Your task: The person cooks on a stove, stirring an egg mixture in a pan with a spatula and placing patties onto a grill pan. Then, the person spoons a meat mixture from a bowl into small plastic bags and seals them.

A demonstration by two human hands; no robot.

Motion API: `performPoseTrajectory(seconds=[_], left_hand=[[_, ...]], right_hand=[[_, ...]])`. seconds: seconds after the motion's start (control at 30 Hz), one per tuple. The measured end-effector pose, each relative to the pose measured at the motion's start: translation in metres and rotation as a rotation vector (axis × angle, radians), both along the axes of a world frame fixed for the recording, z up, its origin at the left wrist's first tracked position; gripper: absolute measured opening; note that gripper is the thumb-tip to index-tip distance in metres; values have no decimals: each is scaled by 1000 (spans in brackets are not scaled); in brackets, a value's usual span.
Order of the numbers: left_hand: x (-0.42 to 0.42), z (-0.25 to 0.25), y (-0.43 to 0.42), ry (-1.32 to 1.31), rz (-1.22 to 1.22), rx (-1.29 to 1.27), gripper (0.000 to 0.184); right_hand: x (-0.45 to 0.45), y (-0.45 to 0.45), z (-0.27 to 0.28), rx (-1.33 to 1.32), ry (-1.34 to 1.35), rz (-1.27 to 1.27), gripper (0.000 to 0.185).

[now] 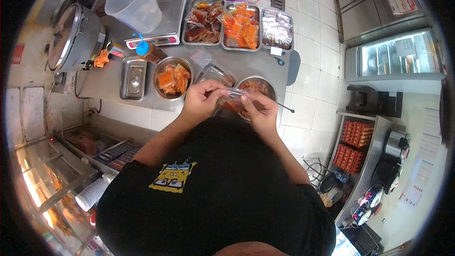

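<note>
Between my fingers is a small clear plastic bag [233, 94], pinched along its top edge. My left hand [203, 99] is closed on its left end and my right hand [261, 114] on its right end. Reddish stuff shows below the bag; whether it is inside or behind I cannot tell. Just beyond my right hand stands a round metal bowl [270, 84] of reddish-brown chopped food, a thin dark handle [286, 109] jutting out rightward. A clear plastic container [215, 73] sits beyond my left hand. To its left, a metal bowl [158, 87] holds orange filled bags.
Metal trays of filled bags [204, 19] line the table's far side, beside a scale [170, 14] bearing a plastic jug [134, 7]. A blue-capped bottle [150, 52] and a lidded metal pan [133, 78] stand at left. Scissors [278, 60] lie near the right edge.
</note>
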State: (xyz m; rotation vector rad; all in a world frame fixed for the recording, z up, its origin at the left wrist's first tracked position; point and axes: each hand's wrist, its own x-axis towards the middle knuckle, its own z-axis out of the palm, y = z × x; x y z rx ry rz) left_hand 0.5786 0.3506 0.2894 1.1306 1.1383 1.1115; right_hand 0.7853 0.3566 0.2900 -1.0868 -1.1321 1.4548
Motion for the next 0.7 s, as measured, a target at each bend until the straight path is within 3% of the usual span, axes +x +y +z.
performPoseTrajectory(seconds=[0.07,0.2,0.27,0.3,0.37,0.5,0.57,0.7], left_hand=[[-5,6,-4,227,52,63,9],[-15,16,-9,223,52,214,7],[-14,15,-12,70,76,243,6],[-20,17,-13,71,80,241,6],[-35,22,-14,354,-112,363,10],[-44,16,-26,422,-166,338,11],[-50,13,-30,411,-227,241,10],[-64,-23,-37,477,-261,300,13]], right_hand=[[-5,1,0,174,-162,25,10],[-13,0,-5,272,-176,28,10],[-17,0,-5,440,-235,103,9],[-20,-1,-3,438,-234,107,9],[-26,-3,7,414,-254,238,6],[-36,-4,2,530,-398,319,9],[-38,-9,-3,500,-438,346,8],[-47,-11,-15,458,-567,447,7]])
